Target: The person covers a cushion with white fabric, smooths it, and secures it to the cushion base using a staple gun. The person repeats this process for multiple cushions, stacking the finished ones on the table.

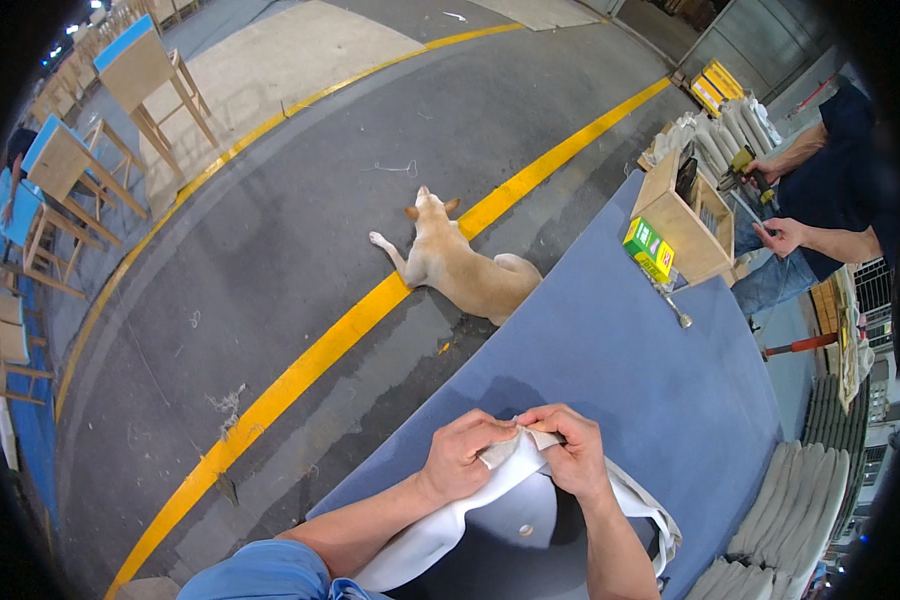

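Observation:
My left hand (463, 455) and my right hand (570, 450) both pinch the top edge of a white cover (440, 530) that is stretched over a dark rounded seat pad (515, 540). The pad rests on the near end of a blue padded table (610, 350). The fingertips of both hands meet at a folded bit of the white material. My forearms come in from the lower edge, the left in a blue sleeve.
A tan dog (460, 265) lies on the grey floor across a yellow line (320, 350). A wooden box (685, 215), a green carton (648, 245) and a small tool (670, 305) sit at the table's far end, where another person (820, 200) works. Wooden chair frames (70, 170) stand left; stacked pads (800, 500) lie right.

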### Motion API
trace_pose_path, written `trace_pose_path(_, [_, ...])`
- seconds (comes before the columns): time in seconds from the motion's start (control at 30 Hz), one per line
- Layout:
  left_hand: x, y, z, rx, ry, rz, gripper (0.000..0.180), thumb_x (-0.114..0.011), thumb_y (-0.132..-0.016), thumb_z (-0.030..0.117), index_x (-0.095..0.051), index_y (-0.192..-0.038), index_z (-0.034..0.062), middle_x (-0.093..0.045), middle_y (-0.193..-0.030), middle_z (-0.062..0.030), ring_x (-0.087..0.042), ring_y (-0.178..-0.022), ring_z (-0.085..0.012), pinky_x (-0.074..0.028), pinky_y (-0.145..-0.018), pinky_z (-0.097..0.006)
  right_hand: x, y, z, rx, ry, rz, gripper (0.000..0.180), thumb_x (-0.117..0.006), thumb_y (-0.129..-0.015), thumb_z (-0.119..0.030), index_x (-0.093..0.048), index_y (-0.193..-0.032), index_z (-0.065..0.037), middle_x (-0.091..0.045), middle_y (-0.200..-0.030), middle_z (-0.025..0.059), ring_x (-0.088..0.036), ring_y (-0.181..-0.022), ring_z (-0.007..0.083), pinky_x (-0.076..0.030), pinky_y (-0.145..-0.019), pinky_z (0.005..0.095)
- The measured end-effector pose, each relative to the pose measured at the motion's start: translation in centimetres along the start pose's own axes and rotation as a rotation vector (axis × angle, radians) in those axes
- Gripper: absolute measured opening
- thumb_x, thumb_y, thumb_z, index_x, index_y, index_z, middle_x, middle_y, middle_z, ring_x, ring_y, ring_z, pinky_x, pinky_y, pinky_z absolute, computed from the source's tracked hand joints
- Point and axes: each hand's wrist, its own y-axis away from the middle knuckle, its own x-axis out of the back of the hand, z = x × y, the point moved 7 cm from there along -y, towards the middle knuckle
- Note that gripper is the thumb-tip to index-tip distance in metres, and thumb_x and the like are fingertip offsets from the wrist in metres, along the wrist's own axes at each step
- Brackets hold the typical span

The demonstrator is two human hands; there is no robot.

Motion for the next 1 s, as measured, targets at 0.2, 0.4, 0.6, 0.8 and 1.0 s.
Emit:
trace_pose_path(0.2, [0.0, 0.1, -0.1, -0.006, 0.000, -0.005, 0.029, -0.075, -0.079, -0.004, -0.079, -0.107, 0.0043, -0.076, -0.102, -0.0127, -0.075, -0.091, -0.0258, -0.060, -0.081, -0.032, -0.1, 0.0, -0.1, 0.005, 0.047, 0.021, 0.024, -0.057, -0.076, 0.012, -0.069, -0.092, -0.001, -0.077, -0.105, 0.0123, -0.073, -0.095, 0.0281, -0.056, -0.085, 0.0358])
trace_pose_path(0.4, [0.0, 0.0, 0.1, -0.038, 0.029, -0.013, 0.034, -0.070, -0.075, -0.009, -0.077, -0.107, 0.0015, -0.075, -0.104, -0.0146, -0.075, -0.095, -0.0281, -0.059, -0.085, -0.034, -0.1, 0.8, -1.6, 0.107, 0.237, 0.121, 0.017, -0.064, -0.078, 0.008, -0.069, -0.091, -0.002, -0.075, -0.101, 0.0113, -0.072, -0.091, 0.0283, -0.056, -0.078, 0.0358])
trace_pose_path(0.6, [-0.1, 0.0, 0.2, -0.052, 0.058, -0.029, 0.038, -0.066, -0.073, -0.010, -0.077, -0.108, 0.0004, -0.075, -0.106, -0.0153, -0.074, -0.097, -0.0291, -0.059, -0.086, -0.034, 0.3, 1.1, -0.9, 0.029, 0.181, 0.117, 0.012, -0.067, -0.080, 0.006, -0.069, -0.089, -0.002, -0.076, -0.100, 0.0102, -0.072, -0.089, 0.0262, -0.056, -0.078, 0.0350])
trace_pose_path(0.8, [-0.2, -0.1, 0.2, -0.080, 0.046, -0.047, 0.041, -0.065, -0.071, -0.011, -0.076, -0.109, -0.0007, -0.075, -0.107, -0.0157, -0.074, -0.096, -0.0296, -0.059, -0.087, -0.034, 0.3, 0.9, -0.6, -0.008, 0.150, 0.123, 0.008, -0.067, -0.084, 0.005, -0.069, -0.089, -0.001, -0.076, -0.101, 0.0099, -0.072, -0.088, 0.0242, -0.056, -0.078, 0.0336])
trace_pose_path(1.0, [-0.3, 0.0, 0.2, -0.080, 0.043, -0.072, 0.040, -0.064, -0.071, -0.011, -0.076, -0.108, -0.0018, -0.075, -0.105, -0.0159, -0.074, -0.094, -0.0296, -0.059, -0.084, -0.034, -0.2, 0.5, -0.1, -0.018, 0.082, 0.087, 0.008, -0.063, -0.088, 0.004, -0.067, -0.092, -0.001, -0.078, -0.108, 0.0114, -0.074, -0.094, 0.0247, -0.057, -0.083, 0.0330])
